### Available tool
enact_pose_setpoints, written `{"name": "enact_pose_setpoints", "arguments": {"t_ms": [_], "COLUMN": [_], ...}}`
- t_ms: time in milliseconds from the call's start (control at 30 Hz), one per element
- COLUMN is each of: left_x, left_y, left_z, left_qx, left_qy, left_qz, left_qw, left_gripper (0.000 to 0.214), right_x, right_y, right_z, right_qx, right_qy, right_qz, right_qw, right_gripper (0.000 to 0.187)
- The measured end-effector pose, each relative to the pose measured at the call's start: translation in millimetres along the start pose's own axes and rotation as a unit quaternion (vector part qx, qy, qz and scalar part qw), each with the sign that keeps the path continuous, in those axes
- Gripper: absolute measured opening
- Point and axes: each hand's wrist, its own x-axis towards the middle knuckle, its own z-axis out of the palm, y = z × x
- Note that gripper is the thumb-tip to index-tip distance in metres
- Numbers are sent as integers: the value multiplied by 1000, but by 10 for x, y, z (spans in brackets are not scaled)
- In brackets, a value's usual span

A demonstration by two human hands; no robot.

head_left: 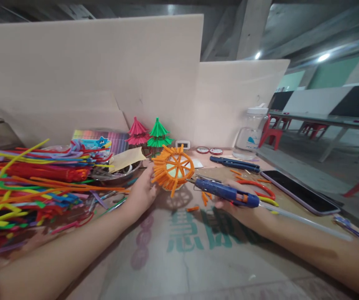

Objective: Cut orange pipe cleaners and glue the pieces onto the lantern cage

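Note:
My left hand [143, 192] is closed on an orange pipe-cleaner wheel [172, 168] with spokes and a pale centre, held upright just above the cardboard. My right hand [240, 208] grips a blue glue gun [226, 193]. Its nozzle points left and touches the wheel's lower right rim. A clear glue stick [304, 221] sticks out behind the gun. Short orange pipe-cleaner pieces [204, 198] lie under the gun.
A large heap of coloured pipe cleaners [32, 183] fills the left. A metal bowl [117, 175], pink and green paper trees [150, 135], a blue utility knife [234, 163], a phone [300, 192] and a plastic bottle [250, 133] stand around. Pale boards wall the back.

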Motion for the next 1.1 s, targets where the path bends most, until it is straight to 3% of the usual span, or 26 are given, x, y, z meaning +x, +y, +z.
{"name": "enact_pose_setpoints", "arguments": {"t_ms": [133, 367, 800, 1100], "left_x": [0, -13, -14, -11], "left_y": [48, 100, 44, 116], "left_z": [-11, -22, -25, -31], "left_qx": [27, 42, 47, 68], "left_qy": [9, 3, 10, 16], "left_qz": [0, 3, 17, 17], "left_qw": [1000, 999, 999, 997], "left_gripper": [41, 36, 41, 36], "right_x": [2, 5, 8, -3], "right_y": [-24, -51, -88, 30], "right_z": [8, 8, -3, 35], "right_qx": [29, 11, 35, 4], "right_qy": [15, 28, -12, 10], "right_qz": [31, 14, 32, 18], "right_qw": [999, 999, 999, 1000], "right_gripper": [27, 26, 25, 22]}}
